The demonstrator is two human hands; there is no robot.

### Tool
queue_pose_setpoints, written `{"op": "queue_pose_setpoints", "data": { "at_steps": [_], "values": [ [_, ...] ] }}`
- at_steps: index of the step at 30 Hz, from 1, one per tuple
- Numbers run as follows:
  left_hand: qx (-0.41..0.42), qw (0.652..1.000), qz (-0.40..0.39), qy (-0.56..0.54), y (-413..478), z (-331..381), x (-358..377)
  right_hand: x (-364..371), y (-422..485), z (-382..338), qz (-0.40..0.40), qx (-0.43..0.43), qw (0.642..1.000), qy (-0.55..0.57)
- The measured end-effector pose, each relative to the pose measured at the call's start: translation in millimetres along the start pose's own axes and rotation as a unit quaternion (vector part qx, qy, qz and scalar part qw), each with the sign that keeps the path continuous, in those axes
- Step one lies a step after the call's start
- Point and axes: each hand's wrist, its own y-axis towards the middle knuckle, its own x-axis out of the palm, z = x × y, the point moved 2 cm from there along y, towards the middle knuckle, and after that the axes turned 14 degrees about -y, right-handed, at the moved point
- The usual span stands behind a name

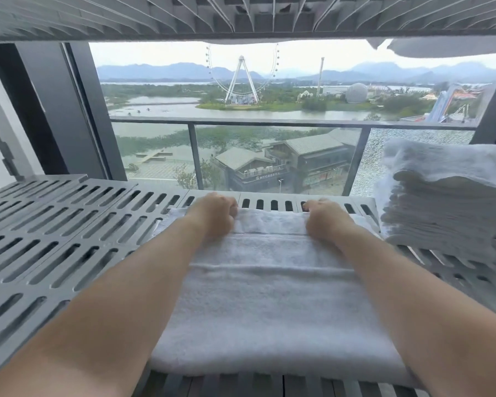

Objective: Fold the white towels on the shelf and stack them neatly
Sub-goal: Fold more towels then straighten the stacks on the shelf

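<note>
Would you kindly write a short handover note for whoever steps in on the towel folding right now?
Left hand: grips the towel's far edge, fingers curled.
Right hand: grips the same edge, further right.
Towel: lies flat on the slatted shelf, between the arms, reaching the near edge.
Stack: folded white towels, on the same shelf to the right of the towel.
Done: the stack is built.
Left: fold this towel and set it squarely on the stack. White cloth shows on the level above, top right; it may need folding too.
</note>
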Motion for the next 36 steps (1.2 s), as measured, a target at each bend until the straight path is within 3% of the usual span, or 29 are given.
{"op": "queue_pose_setpoints", "data": {
  "at_steps": [7, 14, 21, 25, 32, 36],
  "values": [
    [0.053, 0.997, 0.055, -0.032, 4, -13, 11, 9, 6, 7, 0.059, -0.008, 0.998, 0.010],
    [0.070, 0.989, 0.131, -0.025, 10, -9, 15, 5, -6, 2, 0.187, -0.032, 0.982, 0.007],
    [0.072, 0.987, 0.138, -0.051, 6, -11, 12, 6, -14, 12, 0.211, -0.050, 0.976, -0.022],
    [0.111, 0.982, 0.149, -0.034, 1, -5, 2, -7, -20, 14, 0.247, -0.016, 0.968, -0.028],
    [0.150, 0.966, 0.207, -0.048, -37, 12, -36, -41, -67, 8, 0.419, 0.002, 0.906, -0.065],
    [0.156, 0.955, 0.250, -0.019, -73, 19, -47, -54, -112, 2, 0.482, -0.045, 0.873, -0.063]
  ]
}}
